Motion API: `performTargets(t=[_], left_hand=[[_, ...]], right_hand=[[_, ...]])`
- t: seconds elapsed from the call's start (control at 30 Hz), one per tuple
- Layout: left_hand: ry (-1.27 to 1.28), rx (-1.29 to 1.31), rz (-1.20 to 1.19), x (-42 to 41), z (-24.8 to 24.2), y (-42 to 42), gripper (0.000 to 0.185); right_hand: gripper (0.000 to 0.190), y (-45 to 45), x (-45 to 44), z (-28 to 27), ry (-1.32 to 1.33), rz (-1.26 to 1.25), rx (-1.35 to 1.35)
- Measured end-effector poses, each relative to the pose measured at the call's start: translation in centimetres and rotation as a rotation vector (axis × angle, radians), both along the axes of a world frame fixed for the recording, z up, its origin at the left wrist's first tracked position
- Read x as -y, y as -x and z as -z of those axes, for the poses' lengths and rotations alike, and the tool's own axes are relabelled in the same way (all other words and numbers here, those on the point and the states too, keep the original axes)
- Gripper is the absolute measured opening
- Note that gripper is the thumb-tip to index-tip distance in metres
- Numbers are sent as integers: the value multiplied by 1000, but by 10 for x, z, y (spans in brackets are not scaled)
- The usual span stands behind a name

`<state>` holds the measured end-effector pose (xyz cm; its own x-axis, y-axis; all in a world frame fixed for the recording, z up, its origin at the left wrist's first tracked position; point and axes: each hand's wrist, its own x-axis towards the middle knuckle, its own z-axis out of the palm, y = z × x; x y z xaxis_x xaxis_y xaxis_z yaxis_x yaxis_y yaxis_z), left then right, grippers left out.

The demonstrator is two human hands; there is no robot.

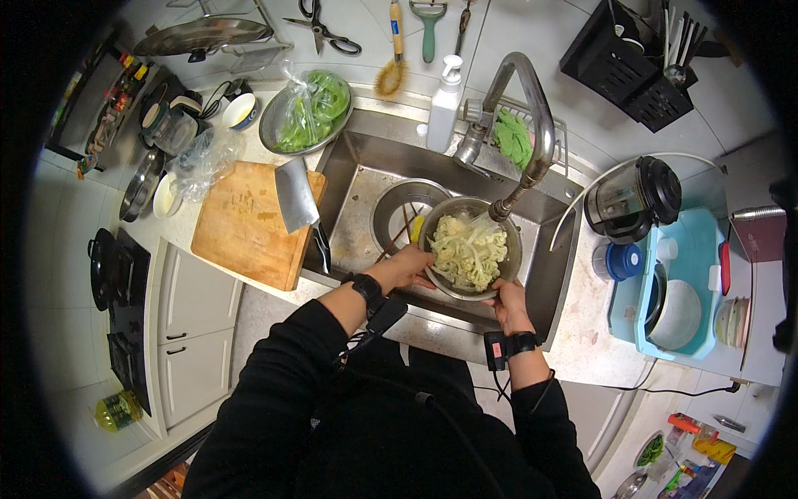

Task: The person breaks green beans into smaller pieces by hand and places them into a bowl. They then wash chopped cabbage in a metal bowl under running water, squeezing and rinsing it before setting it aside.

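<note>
Both my hands grip a round metal bowl (517, 249) of cauliflower florets (469, 249) over the steel sink (355, 218). My left hand (405, 268) has the bowl's left rim; my right hand (509, 302) holds its lower right edge. The faucet (542, 143) arches over the bowl, its spout just above the florets, and water appears to run onto them. Behind and to the left, a metal pot (389, 199) stands in the sink, with brown chopsticks (399, 234) and a yellow item (416, 229) in it. The undersides of the bowl and the fingertips beneath it are hidden.
Left of the sink, a cleaver (298, 196) lies across a wooden cutting board (249, 218), its handle over the sink edge. Behind is a colander (268, 128) with bagged greens (318, 106). A white pump bottle (442, 112) stands behind the sink; a blue tub (629, 312) holds dishes at right.
</note>
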<state>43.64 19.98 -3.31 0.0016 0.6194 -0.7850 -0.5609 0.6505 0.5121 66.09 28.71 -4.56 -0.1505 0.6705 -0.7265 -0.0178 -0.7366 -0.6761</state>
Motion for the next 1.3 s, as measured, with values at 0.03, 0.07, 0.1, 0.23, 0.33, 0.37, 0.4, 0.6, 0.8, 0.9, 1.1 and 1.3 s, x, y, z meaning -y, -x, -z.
performTargets(t=[0.03, 0.07, 0.1, 0.23, 0.33, 0.37, 0.4, 0.6, 0.8, 0.9, 1.1, 1.3], left_hand=[[-13, 0, 37, 0, 0, 2, 39], [-25, -1, 75, -1, -1, 5, 41], [-39, -86, 171, -3, -2, 9, 44], [-212, -772, 260, -32, -19, 28, 54], [-455, -519, 43, -76, -45, 47, 50], [-522, -273, -81, -90, -53, 44, 48], [-531, -146, -84, -100, -59, 40, 47], [-450, 217, -137, -141, -62, 32, 58], [-544, 337, -218, -173, -50, 35, 46], [-553, 137, -89, -179, -43, 33, 40], [-356, -611, 524, -93, -24, 40, 78], [-223, -80, 572, -27, -56, 25, 54]], right_hand=[[35, 0, 2, -3, 4, 17, -13], [35, 1, 3, -6, 6, 39, -27], [34, 1, 5, -10, 0, 48, -30], [31, -3, 10, -23, -66, 30, 1], [29, -4, 13, -30, -91, -15, 53], [29, -4, 14, -31, -94, -27, 68], [29, -4, 16, -32, -90, 14, 35], [27, -6, 24, -27, -48, 44, -13], [31, -10, 29, -23, -28, 41, -39], [34, -10, 31, -27, -36, 87, -17], [32, -17, 37, -36, -52, 160, -88], [31, -35, 50, -54, -55, 185, -45]])
